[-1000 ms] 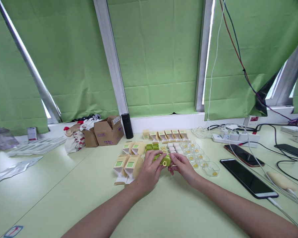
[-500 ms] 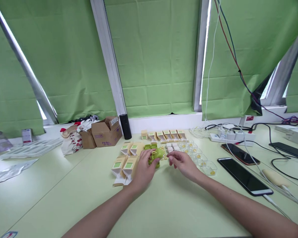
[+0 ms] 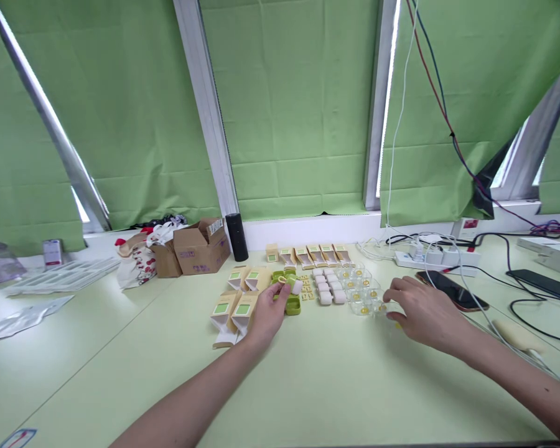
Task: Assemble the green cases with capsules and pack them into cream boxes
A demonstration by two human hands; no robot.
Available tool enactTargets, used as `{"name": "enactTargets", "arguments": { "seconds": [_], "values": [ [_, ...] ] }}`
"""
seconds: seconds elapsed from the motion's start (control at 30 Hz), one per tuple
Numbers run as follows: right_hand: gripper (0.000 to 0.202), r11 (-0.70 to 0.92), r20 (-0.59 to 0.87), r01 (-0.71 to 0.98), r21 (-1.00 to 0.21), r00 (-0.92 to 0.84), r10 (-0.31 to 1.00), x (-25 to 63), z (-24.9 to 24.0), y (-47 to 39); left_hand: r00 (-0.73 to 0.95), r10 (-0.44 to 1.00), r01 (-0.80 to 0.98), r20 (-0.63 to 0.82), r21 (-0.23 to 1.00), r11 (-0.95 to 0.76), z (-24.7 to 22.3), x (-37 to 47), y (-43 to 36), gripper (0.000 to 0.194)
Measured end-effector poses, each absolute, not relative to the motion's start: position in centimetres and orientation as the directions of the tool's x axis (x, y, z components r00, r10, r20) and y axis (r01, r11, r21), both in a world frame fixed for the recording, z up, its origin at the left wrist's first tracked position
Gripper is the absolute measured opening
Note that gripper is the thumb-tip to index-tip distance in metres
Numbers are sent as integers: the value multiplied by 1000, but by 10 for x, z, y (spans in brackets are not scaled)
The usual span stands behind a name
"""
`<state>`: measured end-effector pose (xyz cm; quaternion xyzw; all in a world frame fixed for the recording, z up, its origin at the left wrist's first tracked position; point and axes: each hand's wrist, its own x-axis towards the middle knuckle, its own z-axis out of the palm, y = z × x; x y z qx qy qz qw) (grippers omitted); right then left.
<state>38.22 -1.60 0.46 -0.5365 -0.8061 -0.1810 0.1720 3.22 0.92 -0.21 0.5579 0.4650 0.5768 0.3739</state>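
My left hand (image 3: 267, 313) is closed on a small green and white piece (image 3: 294, 285), just above the green cases (image 3: 292, 305) on the table. My right hand (image 3: 417, 311) reaches over the right end of the clear plastic cups with yellow centres (image 3: 364, 308); its fingers are curved, and what lies between the fingertips is too small to tell. White blocks (image 3: 325, 297) stand in two columns between the hands, beside small yellow pieces (image 3: 307, 288). Open card boxes with green labels (image 3: 243, 309) stand left of my left hand.
Further card boxes (image 3: 303, 257) stand in a row at the back. A cardboard box (image 3: 201, 254) and a black cylinder (image 3: 236, 238) are at back left. A phone (image 3: 452, 290), cables and a power strip (image 3: 436, 262) lie right.
My right hand has moved right, from beside my left hand to the clear cups. The piece in my left hand now shows a white part; more white blocks and yellow pieces are in view.
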Motion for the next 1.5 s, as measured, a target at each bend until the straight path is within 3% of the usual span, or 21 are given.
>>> {"name": "enactTargets", "arguments": {
  "seconds": [0.2, 0.53, 0.73, 0.87, 0.97, 1.1, 1.3, 1.4, 1.5],
  "values": [
    [21, 385, 416, 901, 200, -434, 799, 397, -22, -28, -102, 959, 67, 264, 964, -258, -1, 34, 9, 54],
    [22, 587, 463, 802, 113, -565, 683, 308, 2, -37, -101, 957, 86, 273, 961, -264, -3, 35, 9, 60],
    [22, 641, 354, 762, 92, -626, 694, 254, -9, -18, -112, 945, 123, 307, 948, -294, -4, 32, 11, 60],
    [26, 626, 372, 775, -89, -557, 743, 254, -12, -16, -119, 938, 117, 327, 942, -314, -3, 32, 11, 57],
    [52, 579, 361, 747, -326, -468, 807, 261, -14, -14, -130, 934, 108, 332, 941, -320, -3, 32, 11, 57],
    [62, 472, 253, 645, -601, -408, 878, 263, -24, -4, -134, 930, 120, 343, 937, -328, -3, 32, 11, 61],
    [48, 394, 180, 587, -707, -389, 903, 252, -41, 13, -131, 939, 93, 317, 947, -307, -7, 32, 15, 70],
    [44, 319, 184, 373, -871, -355, 917, 245, -35, 20, -160, 940, 81, 303, 953, -293, -11, 30, 19, 73],
    [44, 109, 110, -19, -994, -303, 947, 239, -20, 26, -192, 941, 54, 279, 960, -274, -14, 28, 22, 76]
  ]
}}
